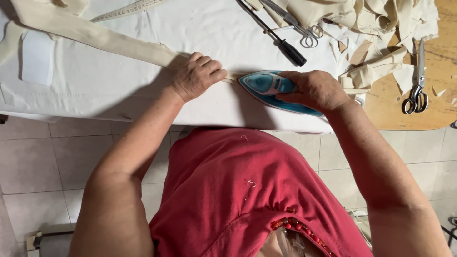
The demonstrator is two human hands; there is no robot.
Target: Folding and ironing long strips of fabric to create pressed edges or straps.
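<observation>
My right hand [315,89] grips the handle of a blue and white iron [265,84], whose tip points left on a white padded board [119,81]. A long folded strip of cream fabric [90,34] runs from the upper left down to the iron's tip. My left hand [198,75] lies flat on that strip just left of the iron, fingers together and pressing it down. The strip's end is hidden under my left hand and the iron.
A heap of cream fabric strips [381,28] lies at the upper right. Small scissors [304,28] and a black-handled tool [285,45] lie near it. Large scissors [418,81] rest on a wooden table [438,114] at right. Tiled floor lies below.
</observation>
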